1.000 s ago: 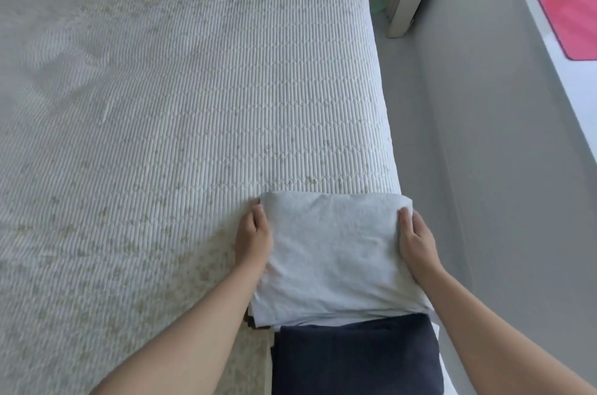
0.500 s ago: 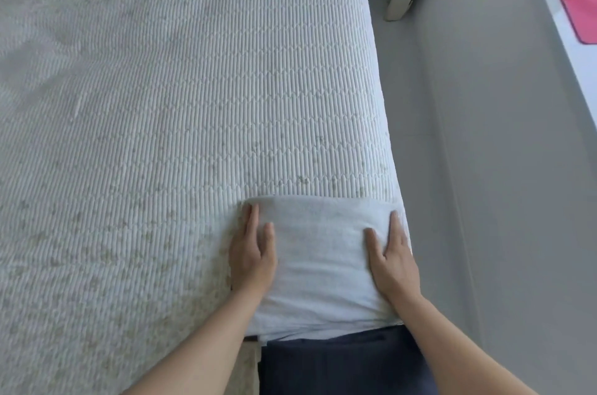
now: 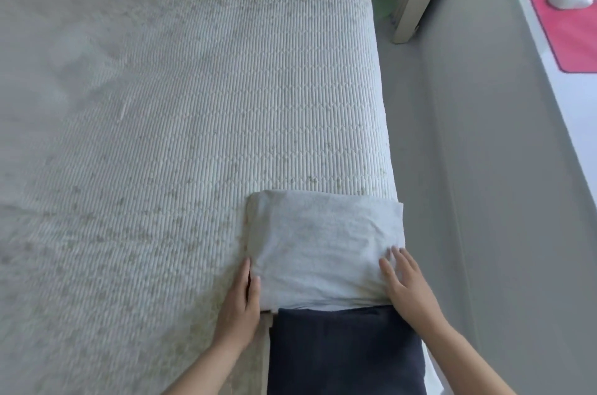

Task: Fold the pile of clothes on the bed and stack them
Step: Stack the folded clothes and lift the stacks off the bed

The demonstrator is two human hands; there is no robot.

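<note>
Folded white garment [image 3: 326, 246] lies at bed [image 3: 193, 123] right edge, near corner. Dark navy folded garment [image 3: 342, 352] sits just in front, touching its near edge. Left hand [image 3: 240, 306] flat w/ straight fingers against white garment's left side. Right hand [image 3: 405, 286] flat on its near-right corner, fingers spread, gripping nothing.

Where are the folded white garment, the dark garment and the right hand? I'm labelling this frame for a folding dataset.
folded white garment [image 3: 323, 246]: head view, middle of its top face.
dark garment [image 3: 342, 352]: head view, centre of the navy fabric.
right hand [image 3: 408, 289]: head view, back of the hand.
</note>
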